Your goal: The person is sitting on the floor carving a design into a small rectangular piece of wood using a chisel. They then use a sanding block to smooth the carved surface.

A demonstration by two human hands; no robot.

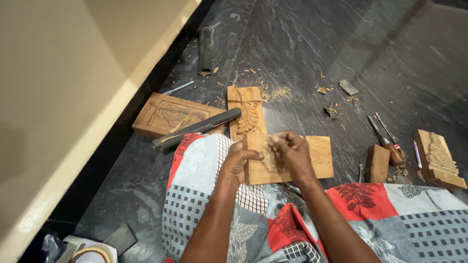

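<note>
A flat wooden board (319, 158) with a partly carved motif rests across my lap on patterned cloth (204, 190). My left hand (239, 163) grips the board's left edge, thumb on top. My right hand (291, 151) lies over the carved area with its fingers curled and pinched together; whether something small is in them I cannot tell.
A carved leaf panel (247, 109) and a carved rectangular panel (165, 114) lie on the dark stone floor beyond, with a dark rolled sheet (197, 129) across them. Chisels (385, 139), a wood block (378, 163) and a carved piece (438, 158) sit right. A cream wall (63, 97) runs left.
</note>
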